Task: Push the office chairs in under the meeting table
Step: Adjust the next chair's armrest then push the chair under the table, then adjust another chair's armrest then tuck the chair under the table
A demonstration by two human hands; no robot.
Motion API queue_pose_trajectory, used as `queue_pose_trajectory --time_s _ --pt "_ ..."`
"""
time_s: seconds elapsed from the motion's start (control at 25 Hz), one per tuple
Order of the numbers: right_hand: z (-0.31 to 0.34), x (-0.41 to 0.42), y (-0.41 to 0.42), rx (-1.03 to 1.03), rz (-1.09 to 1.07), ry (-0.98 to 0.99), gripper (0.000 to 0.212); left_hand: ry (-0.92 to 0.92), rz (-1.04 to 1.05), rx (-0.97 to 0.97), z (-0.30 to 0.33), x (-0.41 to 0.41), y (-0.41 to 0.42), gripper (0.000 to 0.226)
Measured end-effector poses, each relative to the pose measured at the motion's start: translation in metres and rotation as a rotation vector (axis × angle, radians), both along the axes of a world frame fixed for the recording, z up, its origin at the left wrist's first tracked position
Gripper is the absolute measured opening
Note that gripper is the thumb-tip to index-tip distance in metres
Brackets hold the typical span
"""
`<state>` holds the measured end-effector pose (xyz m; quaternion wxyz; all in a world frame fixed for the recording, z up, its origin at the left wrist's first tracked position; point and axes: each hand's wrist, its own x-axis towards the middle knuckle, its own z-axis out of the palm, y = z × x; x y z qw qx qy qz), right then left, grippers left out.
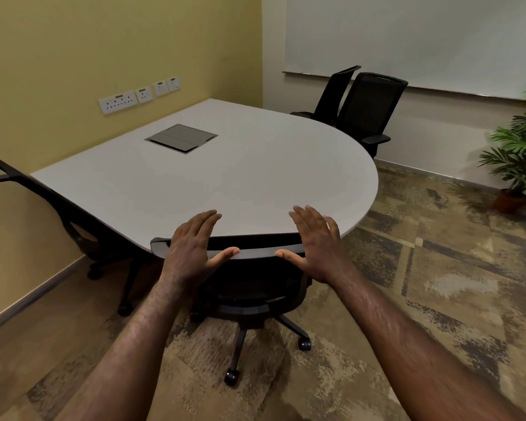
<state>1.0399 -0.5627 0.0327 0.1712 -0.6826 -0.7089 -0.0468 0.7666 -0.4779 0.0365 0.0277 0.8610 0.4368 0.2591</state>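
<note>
A black mesh office chair (255,287) stands right in front of me, its backrest top tucked against the near rounded edge of the white meeting table (255,165). My left hand (195,247) and my right hand (316,244) hover over the backrest's top rail, fingers spread, thumbs near or touching the rail, gripping nothing. Another black chair (52,208) sits at the table's left side, partly cut off by the frame. Two more black chairs (368,110) stand at the far side, near the table's edge.
A grey cable hatch (181,138) is set into the tabletop. Wall sockets (137,97) line the yellow wall. A potted plant (516,165) stands at the right by the white wall. Patterned carpet (438,284) spreads open to the right.
</note>
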Motion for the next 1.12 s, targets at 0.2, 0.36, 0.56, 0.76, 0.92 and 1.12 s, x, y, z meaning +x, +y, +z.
queue_pose_trajectory --time_s 0.2,0.36,0.56,0.76,0.92,1.12 --pt "0.014 0.013 -0.012 0.058 -0.058 -0.027 0.095 0.023 -0.025 0.03 0.01 0.017 -0.007 0.095" --pt "0.024 0.032 -0.02 0.092 -0.104 -0.027 0.094 0.005 -0.068 0.059 0.021 0.04 -0.009 0.097" --pt "0.034 0.075 -0.035 0.129 -0.204 -0.022 0.093 -0.03 -0.141 0.086 0.036 0.09 -0.009 0.097" --pt "0.043 0.134 -0.058 0.187 -0.33 -0.016 0.089 -0.025 -0.194 0.115 0.048 0.162 -0.012 0.094" --pt "0.047 0.199 -0.076 0.214 -0.413 0.0 0.089 -0.01 -0.249 0.129 0.052 0.236 -0.015 0.094" --pt "0.048 0.286 -0.097 0.204 -0.485 0.017 0.087 -0.013 -0.274 0.119 0.052 0.333 -0.015 0.093"
